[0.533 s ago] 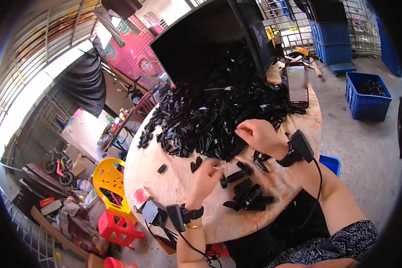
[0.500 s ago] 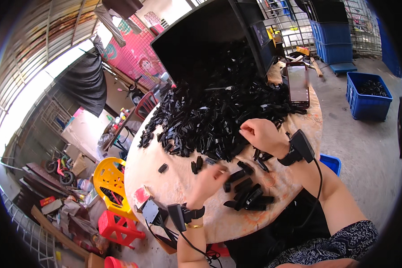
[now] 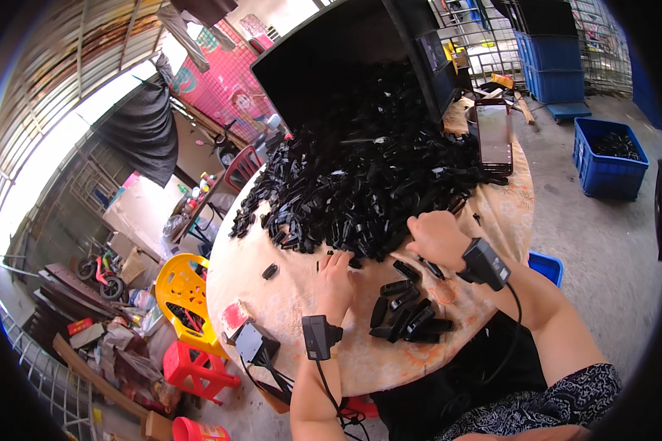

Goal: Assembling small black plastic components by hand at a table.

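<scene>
My left hand (image 3: 335,285) reaches to the near edge of a large heap of small black plastic pieces (image 3: 346,198) on a round cloth-covered table (image 3: 272,331). Its fingers are stretched out and slightly apart over a few pieces there; the fingertips partly cover them. My right hand (image 3: 438,239) is curled closed at the heap's near right edge; what its fingers hold, if anything, is hidden. Just below it lies a long black piece (image 3: 434,269). Nearer me is a loose group of larger black pieces (image 3: 412,316). One piece (image 3: 271,271) lies alone to the left.
A big dark bin (image 3: 331,73) lies tipped behind the heap. A phone (image 3: 494,136) stands at the right table edge. A small cabled box (image 3: 256,343) sits at the left edge. Around the table are a yellow chair (image 3: 176,290), a red stool (image 3: 191,371) and a blue crate (image 3: 610,165).
My left hand has moved away from the near group, up and left to the heap's edge. My right hand has shifted slightly right and toward me, staying curled.
</scene>
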`<state>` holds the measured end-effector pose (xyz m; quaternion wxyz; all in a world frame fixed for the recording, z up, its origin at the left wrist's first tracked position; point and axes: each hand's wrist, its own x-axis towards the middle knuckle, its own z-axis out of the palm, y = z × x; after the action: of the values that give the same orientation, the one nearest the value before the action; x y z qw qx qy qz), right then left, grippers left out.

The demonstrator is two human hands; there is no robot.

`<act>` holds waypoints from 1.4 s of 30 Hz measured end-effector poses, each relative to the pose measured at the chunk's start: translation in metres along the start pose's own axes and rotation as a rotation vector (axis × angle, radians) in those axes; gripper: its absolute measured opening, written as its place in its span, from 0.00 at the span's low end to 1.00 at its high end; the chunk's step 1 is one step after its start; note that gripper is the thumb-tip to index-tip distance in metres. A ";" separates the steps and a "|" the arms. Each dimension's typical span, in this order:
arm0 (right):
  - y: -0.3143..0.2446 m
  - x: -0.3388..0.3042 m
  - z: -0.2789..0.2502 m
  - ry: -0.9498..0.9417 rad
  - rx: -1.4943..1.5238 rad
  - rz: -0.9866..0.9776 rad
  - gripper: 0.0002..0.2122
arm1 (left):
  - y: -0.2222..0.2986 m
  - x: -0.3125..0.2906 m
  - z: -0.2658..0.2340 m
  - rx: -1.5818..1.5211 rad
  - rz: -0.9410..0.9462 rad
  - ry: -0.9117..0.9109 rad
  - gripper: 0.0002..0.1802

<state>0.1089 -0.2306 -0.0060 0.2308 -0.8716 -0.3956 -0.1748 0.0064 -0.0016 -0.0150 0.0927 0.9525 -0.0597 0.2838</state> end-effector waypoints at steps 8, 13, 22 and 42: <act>-0.008 0.005 0.007 0.218 0.127 -0.043 0.05 | 0.025 0.002 -0.001 -0.033 -0.046 -0.145 0.12; -0.028 0.003 0.002 0.257 0.417 -0.152 0.07 | 0.040 0.001 0.000 -0.275 -0.057 0.001 0.14; -0.031 0.002 0.002 -0.028 0.773 -0.154 0.10 | 0.043 0.002 -0.007 -1.493 -0.551 -0.024 0.21; -0.039 0.006 0.001 -0.048 1.550 0.120 0.06 | 0.046 -0.003 0.004 -1.169 -0.496 -0.095 0.14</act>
<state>0.0827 -0.2044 0.0065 0.7746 -0.4851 -0.3619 0.1835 -0.0016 -0.0476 -0.0131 0.6576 0.7416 0.0135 0.1319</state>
